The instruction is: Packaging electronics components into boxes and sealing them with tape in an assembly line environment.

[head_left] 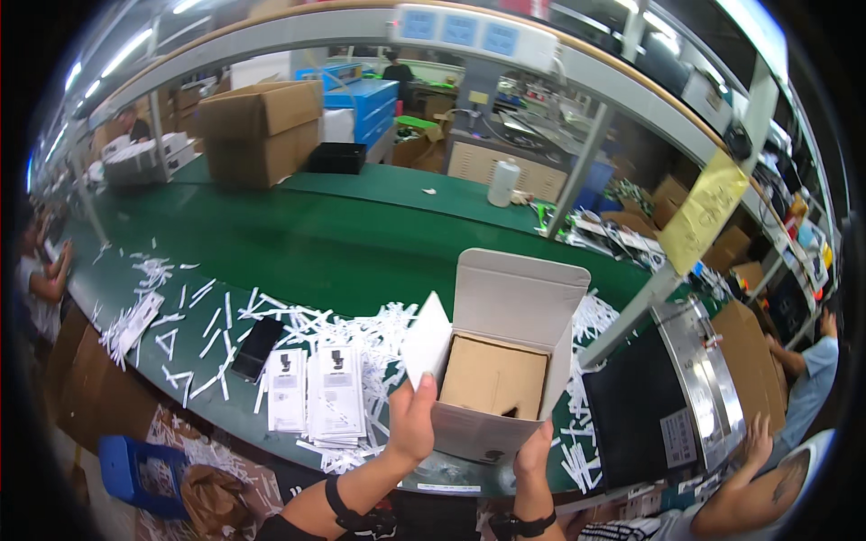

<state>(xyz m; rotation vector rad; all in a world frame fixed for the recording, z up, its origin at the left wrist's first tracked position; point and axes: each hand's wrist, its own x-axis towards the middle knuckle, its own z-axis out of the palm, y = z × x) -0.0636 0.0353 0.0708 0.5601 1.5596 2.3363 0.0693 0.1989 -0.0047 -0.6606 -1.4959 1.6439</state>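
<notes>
Printed too blurred to read on the white box (478, 437) and on leaflets (336, 398) by the near edge of the tabletop (262, 243); handwritten, illegibly, on yellow paper (705, 212).

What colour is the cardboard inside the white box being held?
The cardboard is light brown, best seen in the head view.

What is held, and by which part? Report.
An open white cardboard box: left grip at its near left corner, right grip at its near right corner.
</notes>
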